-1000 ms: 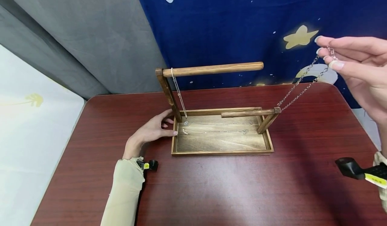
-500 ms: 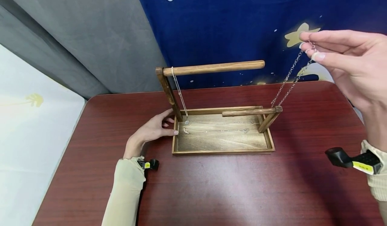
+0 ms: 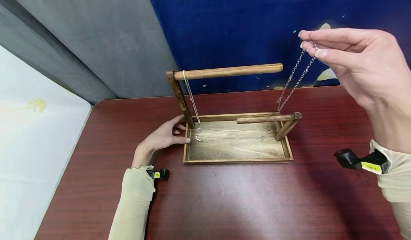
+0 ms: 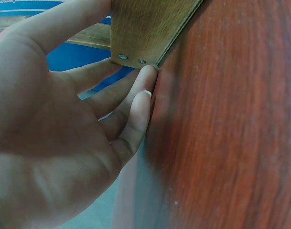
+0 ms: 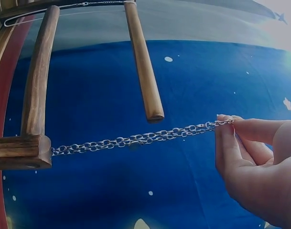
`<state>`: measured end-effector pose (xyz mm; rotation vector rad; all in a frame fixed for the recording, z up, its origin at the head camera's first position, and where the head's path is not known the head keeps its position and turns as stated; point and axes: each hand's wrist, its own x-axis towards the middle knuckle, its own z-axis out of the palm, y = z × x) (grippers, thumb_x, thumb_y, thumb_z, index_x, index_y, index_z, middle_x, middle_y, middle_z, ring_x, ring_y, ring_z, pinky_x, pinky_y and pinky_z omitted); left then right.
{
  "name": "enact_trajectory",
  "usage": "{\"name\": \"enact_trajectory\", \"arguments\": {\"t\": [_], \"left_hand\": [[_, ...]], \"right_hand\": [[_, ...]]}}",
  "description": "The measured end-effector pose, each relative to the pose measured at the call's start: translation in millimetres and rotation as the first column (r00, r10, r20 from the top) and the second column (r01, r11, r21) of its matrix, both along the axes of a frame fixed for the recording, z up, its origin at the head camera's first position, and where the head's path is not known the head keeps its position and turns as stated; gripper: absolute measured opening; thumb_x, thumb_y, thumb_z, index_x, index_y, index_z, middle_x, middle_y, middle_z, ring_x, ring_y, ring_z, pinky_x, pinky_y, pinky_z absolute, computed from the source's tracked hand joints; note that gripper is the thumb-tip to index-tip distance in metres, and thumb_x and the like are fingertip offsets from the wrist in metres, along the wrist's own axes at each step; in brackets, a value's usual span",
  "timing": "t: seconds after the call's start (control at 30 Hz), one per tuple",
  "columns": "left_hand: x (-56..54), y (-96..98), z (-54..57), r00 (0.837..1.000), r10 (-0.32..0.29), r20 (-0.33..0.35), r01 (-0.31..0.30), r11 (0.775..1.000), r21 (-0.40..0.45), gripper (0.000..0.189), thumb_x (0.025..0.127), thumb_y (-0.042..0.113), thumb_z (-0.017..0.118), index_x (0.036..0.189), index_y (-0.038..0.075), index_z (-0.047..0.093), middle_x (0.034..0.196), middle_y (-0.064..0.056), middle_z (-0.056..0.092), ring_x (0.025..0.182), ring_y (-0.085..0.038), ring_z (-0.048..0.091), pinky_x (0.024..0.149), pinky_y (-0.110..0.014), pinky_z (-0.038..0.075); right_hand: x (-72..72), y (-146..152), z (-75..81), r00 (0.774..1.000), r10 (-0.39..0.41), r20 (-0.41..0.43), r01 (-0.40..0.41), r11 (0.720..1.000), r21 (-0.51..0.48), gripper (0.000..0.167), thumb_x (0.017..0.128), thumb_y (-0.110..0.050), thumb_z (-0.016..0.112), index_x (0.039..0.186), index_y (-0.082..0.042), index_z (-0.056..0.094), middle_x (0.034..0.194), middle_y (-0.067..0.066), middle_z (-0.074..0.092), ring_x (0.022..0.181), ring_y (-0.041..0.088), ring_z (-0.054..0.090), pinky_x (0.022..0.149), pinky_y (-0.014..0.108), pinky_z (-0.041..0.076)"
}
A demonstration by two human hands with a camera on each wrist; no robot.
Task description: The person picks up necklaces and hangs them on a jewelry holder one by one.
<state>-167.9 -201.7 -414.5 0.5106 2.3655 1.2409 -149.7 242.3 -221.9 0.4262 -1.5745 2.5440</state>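
silver chain necklace (image 5: 120,141): hanging in a long loop, its two strands slanting down and left; half a second ago the lower end showed just behind the right post (image 3: 287,127), now it shows left of that post, behind the short bar (image 3: 266,119). whether it touches the stand, i cannot tell.
right hand (image 3: 363,58): moved leftward since the earlier head frames, fingertips now not far from the free end of the upper bar (image 3: 228,71); forearm rises from the lower right, the hand bent over to the left.
right fingers: thumb and fingertips brought together, pinching the top of the loop.
left hand (image 3: 162,136): same place as before, low on the table (image 3: 240,204), reaching rightward.
left fingers: gripping the left end of the wooden tray (image 3: 237,161), thumb over its rim, the other fingers tucked near the left post (image 3: 181,99).
pendant necklace (image 3: 191,97): on the upper bar beside the left post, unchanged.
fine chain (image 3: 261,138): lying lengthwise on the tray floor, as before.
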Motion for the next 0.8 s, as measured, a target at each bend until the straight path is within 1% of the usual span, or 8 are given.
{"name": "enact_trajectory", "arguments": {"t": [0.13,0.37,0.57,0.67,0.8], "left_hand": [[0.4,1.6,0.2,1.000,-0.004,-0.002,0.004,1.000,0.001,0.088,0.083,0.013,0.081,0.154,0.003,0.030,0.134,-0.018,0.054,0.117,-0.032,0.053,0.100,-0.047,0.043],[1.3,2.5,-0.1,1.000,-0.006,0.010,0.006,1.000,0.029,0.088,0.084,0.012,0.080,0.155,0.004,0.029,0.138,-0.018,0.051,0.118,-0.032,0.052,0.099,-0.047,0.042],[1.6,0.6,-0.4,1.000,-0.012,0.001,0.012,1.000,0.014,0.088,0.085,0.013,0.080,0.155,0.004,0.028,0.138,-0.018,0.051,0.118,-0.031,0.052,0.099,-0.045,0.043],[2.1,0.7,0.0,1.000,-0.008,0.001,0.008,1.000,0.005,0.088,0.084,0.013,0.080,0.155,0.004,0.028,0.137,-0.017,0.052,0.118,-0.031,0.052,0.099,-0.045,0.043],[1.5,0.3,0.5,1.000,-0.009,0.000,0.009,1.000,-0.002,0.089,0.084,0.013,0.080,0.155,0.003,0.027,0.137,-0.018,0.051,0.119,-0.031,0.052,0.100,-0.046,0.043]], "right_hand": [[-1.8,-1,-0.3,1.000,0.018,0.021,-0.018,1.000,-0.001,0.037,0.084,0.030,0.054,0.121,0.024,0.056,0.122,0.030,0.063,0.114,0.036,0.064,0.094,0.037,0.047],[-3.8,-7,0.1,0.999,0.045,0.017,-0.045,0.999,-0.017,0.037,0.084,0.030,0.052,0.121,0.023,0.057,0.120,0.030,0.064,0.114,0.036,0.063,0.095,0.037,0.046],[-5.8,-15,3.3,0.998,0.051,0.039,-0.052,0.998,0.030,0.037,0.085,0.027,0.057,0.121,0.021,0.058,0.121,0.027,0.065,0.113,0.033,0.064,0.096,0.035,0.046],[-8.1,-18,5.3,0.997,0.066,0.047,-0.067,0.997,0.030,0.037,0.085,0.026,0.057,0.122,0.020,0.059,0.121,0.027,0.065,0.113,0.033,0.064,0.096,0.035,0.046],[-10.2,-23,6.3,0.994,0.092,0.052,-0.092,0.996,0.005,0.037,0.085,0.027,0.056,0.121,0.021,0.058,0.121,0.028,0.064,0.114,0.034,0.064,0.097,0.036,0.046]]}}
